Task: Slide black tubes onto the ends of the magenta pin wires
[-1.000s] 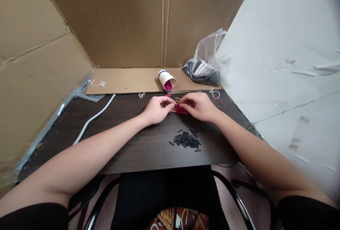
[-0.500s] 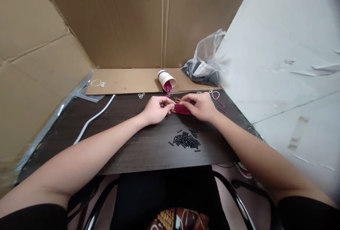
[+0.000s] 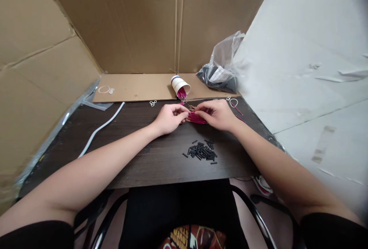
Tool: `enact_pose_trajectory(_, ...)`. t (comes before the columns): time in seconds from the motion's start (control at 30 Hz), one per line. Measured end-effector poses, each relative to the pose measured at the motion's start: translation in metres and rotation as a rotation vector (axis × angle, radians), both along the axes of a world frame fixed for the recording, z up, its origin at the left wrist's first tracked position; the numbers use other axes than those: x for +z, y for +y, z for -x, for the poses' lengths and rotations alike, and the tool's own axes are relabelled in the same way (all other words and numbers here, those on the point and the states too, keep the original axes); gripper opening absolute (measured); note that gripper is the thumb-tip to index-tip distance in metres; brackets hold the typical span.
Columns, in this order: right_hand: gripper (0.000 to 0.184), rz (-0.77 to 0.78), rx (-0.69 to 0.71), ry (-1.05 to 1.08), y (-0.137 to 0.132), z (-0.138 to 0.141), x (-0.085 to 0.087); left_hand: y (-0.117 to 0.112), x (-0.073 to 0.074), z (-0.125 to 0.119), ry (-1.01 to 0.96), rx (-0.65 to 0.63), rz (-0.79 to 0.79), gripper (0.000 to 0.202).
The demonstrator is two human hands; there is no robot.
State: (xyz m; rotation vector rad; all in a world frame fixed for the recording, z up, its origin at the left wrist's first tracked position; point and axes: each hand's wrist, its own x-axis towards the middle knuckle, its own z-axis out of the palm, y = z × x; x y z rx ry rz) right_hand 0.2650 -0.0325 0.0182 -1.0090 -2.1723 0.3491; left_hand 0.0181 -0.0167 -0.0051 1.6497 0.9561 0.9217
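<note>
From my remote seat I'm watching both hands working at a row of magenta wires point(image 3: 198, 118) on the dark table point(image 3: 161, 164).
Taking the wires as my clock's centre, I'm seeing black tubes point(image 3: 202, 150) lying heaped at six o'clock, nearest me. At nine, the left hand point(image 3: 169, 119) is bending its thumb and forefinger nearly together at the wires' end; at three, the right hand point(image 3: 217, 114) is curving over them, its fingertips close to pinching. I cannot tell whether either is gripping a wire. A white band point(image 3: 234, 103) is lying at two. Farther off, a tipped paper cup point(image 3: 176, 82) holding more magenta wires is lying at eleven, and a clear bag point(image 3: 221, 76) with dark contents is slumping at one.
</note>
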Motion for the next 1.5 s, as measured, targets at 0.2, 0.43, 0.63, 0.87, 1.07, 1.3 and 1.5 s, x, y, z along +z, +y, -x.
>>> enact_pose_trajectory(0.2,0.015,-0.016,0.005,-0.001,-0.001,0.001,0.001,-0.001,0.0,0.0,-0.001,0.002,-0.004,0.008)
enact_pose_trajectory(0.43,0.014,-0.032,0.024,-0.013,0.0,0.0,-0.003,-0.001,-0.001,0.0,-0.007,0.001,0.01,0.009)
enact_pose_trajectory(0.63,0.013,-0.031,0.036,0.005,0.0,0.0,-0.001,0.001,-0.002,0.0,-0.039,-0.027,0.005,0.014)
enact_pose_trajectory(0.87,0.011,-0.074,0.077,0.026,0.0,0.004,-0.001,-0.003,-0.008,0.0,-0.008,0.006,-0.184,0.021)
enact_pose_trajectory(1.07,0.013,-0.028,0.062,0.028,0.0,0.006,-0.002,-0.004,-0.003,0.005,0.121,0.066,-0.399,0.013)
enact_pose_trajectory(1.3,0.033,-0.024,-0.145,0.001,0.006,-0.006,0.001,0.017,0.004,0.024,0.306,0.321,-0.619,0.009)
enact_pose_trajectory(1.5,0.011,0.031,-0.119,-0.206,0.011,-0.013,-0.003,0.032,-0.007,0.033,0.451,0.364,-0.568,0.011)
